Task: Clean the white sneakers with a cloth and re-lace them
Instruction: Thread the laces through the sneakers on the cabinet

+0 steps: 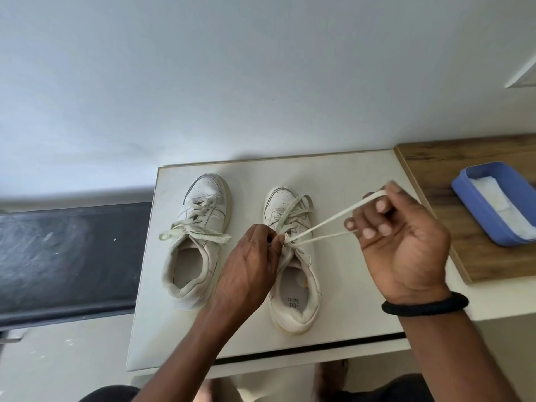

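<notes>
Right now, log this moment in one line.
phase: re-lacing | left hand: pinches lace at right sneaker | right hand: holds lace loop pulled taut | left sneaker: laced

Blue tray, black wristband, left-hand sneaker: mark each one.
blue tray (471, 208): head view, on its left wall.
black wristband (425, 307): head view, middle of the band.
left-hand sneaker (207, 187): head view, perforated toe cap.

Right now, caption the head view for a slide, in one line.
Left hand pinches the lace at the right-side sneaker's eyelets; right hand pulls its loop sideways.

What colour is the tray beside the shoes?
Blue, with a white cloth inside the tray; head view.
</notes>
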A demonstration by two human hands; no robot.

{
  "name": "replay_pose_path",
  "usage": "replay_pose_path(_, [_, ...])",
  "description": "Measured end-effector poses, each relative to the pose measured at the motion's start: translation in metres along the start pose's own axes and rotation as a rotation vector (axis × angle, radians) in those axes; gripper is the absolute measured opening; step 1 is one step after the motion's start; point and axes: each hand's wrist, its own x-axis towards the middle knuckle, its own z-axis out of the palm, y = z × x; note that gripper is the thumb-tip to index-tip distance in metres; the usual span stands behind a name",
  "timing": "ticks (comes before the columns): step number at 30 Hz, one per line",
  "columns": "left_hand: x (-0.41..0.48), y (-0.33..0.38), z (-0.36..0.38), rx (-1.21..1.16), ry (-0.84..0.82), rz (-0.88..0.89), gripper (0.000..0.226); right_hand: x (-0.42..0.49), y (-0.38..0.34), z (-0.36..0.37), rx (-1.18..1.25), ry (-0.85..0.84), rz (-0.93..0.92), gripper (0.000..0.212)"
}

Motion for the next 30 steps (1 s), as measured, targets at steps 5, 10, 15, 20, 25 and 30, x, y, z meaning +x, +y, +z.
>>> replay_pose_path(5, [0.002, -0.002, 0.000, 0.015, -0.003, 0.002, 0.023, 0.005, -0.014, -0.013, 0.070, 0.093, -0.097, 0.034])
replay_pose_path(10, [0.001, -0.003, 0.000, 0.018, 0.004, 0.002, 0.024, 0.019, -0.013, -0.041, -0.015, 0.350, -0.170, 0.035])
replay_pose_path(15, [0.003, -0.007, 0.004, 0.016, 0.090, 0.092, 0.028, 0.033, 0.003, -0.067, -0.263, 0.610, -0.156, 0.028])
replay_pose_path(20, [0.003, -0.006, 0.003, 0.081, 0.171, 0.149, 0.025, 0.041, 0.015, -0.084, -0.574, 0.651, -0.062, 0.008])
replay_pose_path(25, [0.005, -0.007, 0.006, 0.115, 0.238, 0.239, 0.029, 0.024, 0.031, -0.058, -1.225, 0.341, -0.249, 0.020])
replay_pose_path(30, [0.004, -0.008, 0.010, 0.124, 0.245, 0.190, 0.028, -0.005, 0.054, 0.002, -1.430, -0.402, -0.313, 0.024])
